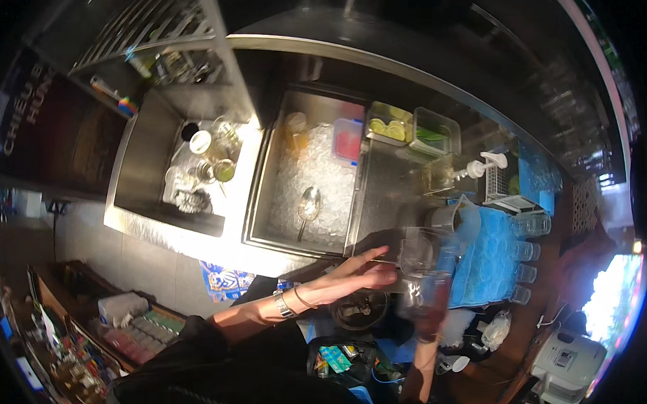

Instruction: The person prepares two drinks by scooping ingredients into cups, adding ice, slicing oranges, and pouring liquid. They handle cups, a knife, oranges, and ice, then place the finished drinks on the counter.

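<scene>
My left hand [353, 280], with a metal watch on the wrist, reaches over the front edge of the steel counter. Its fingers are spread and hold nothing. To its right, my right hand [430, 322] is blurred by motion and grips a clear drinking glass [416, 294]. Just beyond that glass is another clear vessel [417, 252], also blurred; I cannot tell whether the two touch. Beside them lies a blue cloth [483, 255] on the counter, with a steel cup [444, 219] at its far left corner.
Left of centre, an ice bin [323, 202] holds a metal scoop [309, 203] and a pink-filled container [348, 141]. Further left is a sink [141, 181] with used glasses. Lime slices [388, 129] and a white pump dispenser [477, 167] stand behind. Several upturned glasses [525, 251] line the right.
</scene>
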Demonstrator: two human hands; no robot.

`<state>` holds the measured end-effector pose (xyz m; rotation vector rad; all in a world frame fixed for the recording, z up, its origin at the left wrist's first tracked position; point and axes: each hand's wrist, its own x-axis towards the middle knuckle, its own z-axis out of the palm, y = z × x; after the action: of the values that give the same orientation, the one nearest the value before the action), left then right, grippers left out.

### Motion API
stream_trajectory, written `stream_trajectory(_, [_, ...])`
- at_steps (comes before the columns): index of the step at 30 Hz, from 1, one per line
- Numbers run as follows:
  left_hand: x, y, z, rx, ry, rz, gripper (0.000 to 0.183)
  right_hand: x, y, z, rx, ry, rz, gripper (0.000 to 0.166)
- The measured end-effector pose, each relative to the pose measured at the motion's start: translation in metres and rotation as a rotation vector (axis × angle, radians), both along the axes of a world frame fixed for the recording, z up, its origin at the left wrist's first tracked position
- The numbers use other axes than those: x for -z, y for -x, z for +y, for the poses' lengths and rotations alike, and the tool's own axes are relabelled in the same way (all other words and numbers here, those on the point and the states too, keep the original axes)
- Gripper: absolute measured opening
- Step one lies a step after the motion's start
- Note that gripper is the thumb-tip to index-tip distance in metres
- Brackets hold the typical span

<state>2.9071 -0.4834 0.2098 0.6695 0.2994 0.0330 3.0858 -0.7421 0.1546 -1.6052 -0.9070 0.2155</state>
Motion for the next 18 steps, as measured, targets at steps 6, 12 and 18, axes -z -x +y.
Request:
stream_trajectory(6, [-0.004,0.093,0.056,-0.396,-0.158,0.182,0.06,-0.028,0.056,0.206,-0.839,-0.175,-1.026,0.065])
stream_trajectory(12, [0.032,0.186,0.147,-0.833,-1.135,0.556,0.086,0.04,-0.01,0.478,0.059,0.06,-0.18,0.07])
stream_trajectory(18, [0.041,0.245,0.198,-0.777,-1.349,0.686,0.088,0.115,-0.077,0.601,0.159,-0.075,0.603,0.057])
